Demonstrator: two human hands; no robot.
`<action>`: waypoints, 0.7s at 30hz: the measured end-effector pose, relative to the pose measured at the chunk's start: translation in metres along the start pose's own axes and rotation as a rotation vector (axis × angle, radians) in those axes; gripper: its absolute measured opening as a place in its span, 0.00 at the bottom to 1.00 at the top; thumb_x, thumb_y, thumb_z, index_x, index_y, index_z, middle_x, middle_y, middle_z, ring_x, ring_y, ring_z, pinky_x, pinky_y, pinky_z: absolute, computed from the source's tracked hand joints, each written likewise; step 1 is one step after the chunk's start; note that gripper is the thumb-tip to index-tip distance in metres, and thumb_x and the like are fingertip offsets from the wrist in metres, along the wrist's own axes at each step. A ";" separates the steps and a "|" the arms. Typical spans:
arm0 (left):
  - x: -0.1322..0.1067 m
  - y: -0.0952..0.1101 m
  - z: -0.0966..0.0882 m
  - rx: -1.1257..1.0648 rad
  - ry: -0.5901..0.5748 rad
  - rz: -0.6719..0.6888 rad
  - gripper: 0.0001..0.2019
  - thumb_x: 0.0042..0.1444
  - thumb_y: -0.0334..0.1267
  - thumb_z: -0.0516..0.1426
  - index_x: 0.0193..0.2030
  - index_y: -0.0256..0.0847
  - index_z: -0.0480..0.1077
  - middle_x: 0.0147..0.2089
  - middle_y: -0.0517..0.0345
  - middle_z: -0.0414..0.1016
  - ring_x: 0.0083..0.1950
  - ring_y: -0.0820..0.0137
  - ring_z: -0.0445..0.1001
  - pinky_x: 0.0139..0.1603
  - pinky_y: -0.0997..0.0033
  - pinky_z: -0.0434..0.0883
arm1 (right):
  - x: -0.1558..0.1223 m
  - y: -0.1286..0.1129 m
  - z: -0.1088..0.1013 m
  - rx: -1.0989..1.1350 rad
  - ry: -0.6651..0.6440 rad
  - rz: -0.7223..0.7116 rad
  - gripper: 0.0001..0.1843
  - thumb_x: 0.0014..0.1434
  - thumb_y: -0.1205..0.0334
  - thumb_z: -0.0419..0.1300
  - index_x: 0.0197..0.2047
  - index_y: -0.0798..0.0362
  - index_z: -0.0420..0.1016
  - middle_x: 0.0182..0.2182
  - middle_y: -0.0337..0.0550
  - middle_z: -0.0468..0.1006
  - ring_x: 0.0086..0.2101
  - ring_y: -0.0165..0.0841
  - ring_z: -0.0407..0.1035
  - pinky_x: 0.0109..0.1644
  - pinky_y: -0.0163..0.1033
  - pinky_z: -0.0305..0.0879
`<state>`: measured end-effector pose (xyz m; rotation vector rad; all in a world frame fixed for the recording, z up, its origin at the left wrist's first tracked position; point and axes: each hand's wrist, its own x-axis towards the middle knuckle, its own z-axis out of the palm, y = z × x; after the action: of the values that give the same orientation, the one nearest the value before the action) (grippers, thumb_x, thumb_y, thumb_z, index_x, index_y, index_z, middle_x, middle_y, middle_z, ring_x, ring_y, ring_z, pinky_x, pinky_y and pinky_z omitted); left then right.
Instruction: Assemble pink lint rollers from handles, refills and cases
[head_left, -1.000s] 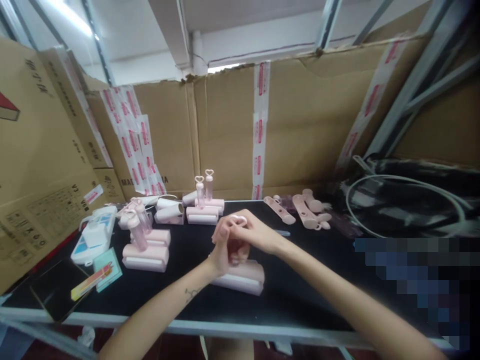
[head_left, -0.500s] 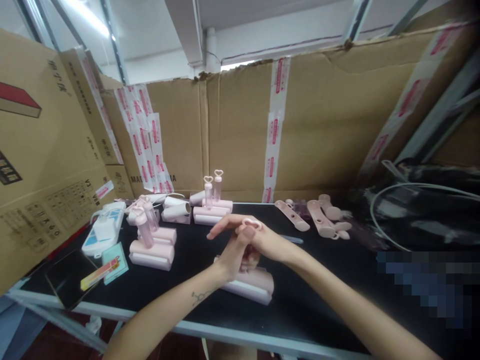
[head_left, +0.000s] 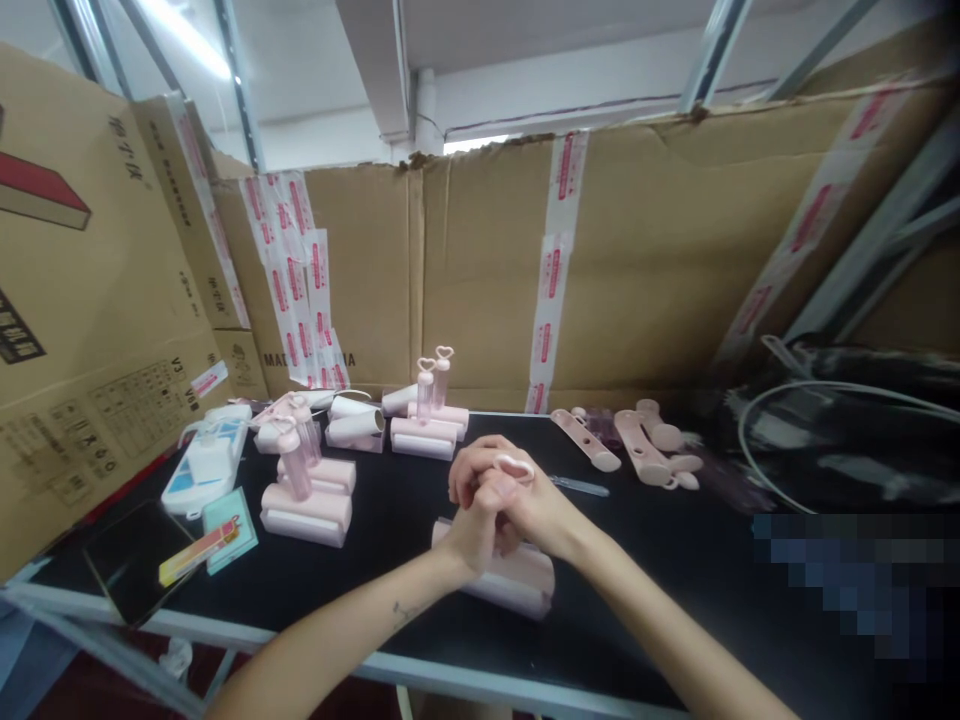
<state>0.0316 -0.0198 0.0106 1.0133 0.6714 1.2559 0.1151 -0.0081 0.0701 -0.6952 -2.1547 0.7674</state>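
fingers (head_left: 466, 468) of the right hand (head_left: 525, 495) curled in now, no longer stretched flat toward the counter's left edge as half a second back. folded over the left hand (head_left: 476, 525), both closed tight about a pink handle (head_left: 514, 466). only its heart-shaped loop on show above the knuckles, stem hidden in the grip. otherwise the same clasp as before, over the pink roller base (head_left: 517, 585), midway along the counter (head_left: 390, 590) and near its front edge. joint between handle and base hidden by the hands.

readable writing: "v3" on the cardboard carton (head_left: 90, 330) by the left edge; "ma" and a later "a" on the cardboard wall (head_left: 480, 280) along the back edge, middle letters covered by white tape (head_left: 555, 270) with red print too small to read.

smooth matte pink plastic throughout. rounded oblong bases with pale fronts, translucent tube stems, heart loops on top. two finished rollers (head_left: 304, 505) stacked toward the left edge, another pair (head_left: 431, 430) at the back edge, white paper-wrapped rolls (head_left: 358, 428) just beside them. loose pink handles (head_left: 649, 455) flat toward the back right. glossy dark slab (head_left: 124, 565) at the front left corner, teal card (head_left: 225, 525) touching it. black matte counter top, pale metal rim.
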 end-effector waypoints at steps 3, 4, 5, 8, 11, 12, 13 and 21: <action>-0.001 0.004 0.002 -0.025 -0.029 -0.004 0.19 0.37 0.58 0.53 0.22 0.42 0.59 0.07 0.70 0.48 0.09 0.80 0.45 0.12 0.76 0.40 | -0.001 -0.003 0.001 -0.022 -0.008 0.070 0.11 0.44 0.61 0.49 0.22 0.52 0.71 0.25 0.43 0.72 0.33 0.39 0.65 0.36 0.41 0.63; -0.001 0.004 0.001 -0.022 -0.070 -0.003 0.20 0.37 0.59 0.53 0.20 0.42 0.58 0.07 0.70 0.48 0.09 0.80 0.44 0.12 0.76 0.39 | -0.001 -0.004 0.000 -0.001 -0.042 0.098 0.11 0.44 0.61 0.49 0.22 0.52 0.71 0.25 0.42 0.71 0.31 0.38 0.66 0.33 0.40 0.63; -0.001 0.005 0.000 -0.016 -0.115 -0.003 0.21 0.38 0.60 0.53 0.18 0.42 0.56 0.07 0.69 0.47 0.09 0.81 0.44 0.11 0.76 0.39 | -0.001 -0.004 -0.001 0.035 -0.085 0.125 0.11 0.44 0.61 0.49 0.23 0.53 0.71 0.24 0.42 0.71 0.29 0.36 0.66 0.29 0.38 0.62; 0.002 0.005 -0.004 -0.010 -0.196 -0.007 0.26 0.37 0.64 0.53 0.15 0.43 0.53 0.08 0.69 0.47 0.09 0.82 0.44 0.11 0.76 0.39 | 0.001 -0.005 -0.005 0.162 -0.233 0.165 0.12 0.48 0.58 0.51 0.29 0.54 0.72 0.26 0.41 0.71 0.26 0.33 0.66 0.24 0.33 0.62; 0.005 0.006 -0.007 -0.009 -0.265 -0.018 0.30 0.33 0.71 0.53 0.16 0.42 0.53 0.09 0.70 0.47 0.09 0.82 0.43 0.11 0.77 0.40 | 0.002 -0.006 -0.011 0.212 -0.283 0.221 0.18 0.57 0.51 0.50 0.42 0.52 0.71 0.31 0.40 0.71 0.23 0.29 0.66 0.21 0.31 0.61; 0.006 0.007 -0.008 -0.004 -0.302 -0.023 0.32 0.32 0.73 0.52 0.15 0.42 0.54 0.09 0.70 0.47 0.09 0.82 0.44 0.11 0.77 0.40 | 0.003 -0.006 -0.013 0.225 -0.292 0.242 0.20 0.58 0.48 0.49 0.45 0.51 0.69 0.32 0.41 0.71 0.23 0.29 0.66 0.20 0.31 0.61; 0.007 0.007 -0.009 0.002 -0.338 -0.024 0.34 0.29 0.76 0.50 0.15 0.42 0.54 0.08 0.70 0.47 0.09 0.82 0.44 0.11 0.77 0.42 | 0.003 -0.006 -0.014 0.247 -0.294 0.247 0.21 0.59 0.45 0.48 0.47 0.51 0.68 0.34 0.41 0.71 0.23 0.29 0.66 0.20 0.31 0.61; 0.015 0.001 -0.015 -0.038 -0.475 0.058 0.41 0.32 0.80 0.41 0.24 0.38 0.63 0.10 0.69 0.51 0.10 0.79 0.52 0.15 0.75 0.56 | 0.010 0.000 -0.031 0.220 -0.224 -0.018 0.14 0.55 0.55 0.55 0.39 0.55 0.73 0.36 0.44 0.74 0.40 0.37 0.69 0.47 0.43 0.64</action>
<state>0.0216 -0.0012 0.0067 1.2496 0.2505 1.0187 0.1336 0.0081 0.0916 -0.4944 -2.2251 1.0979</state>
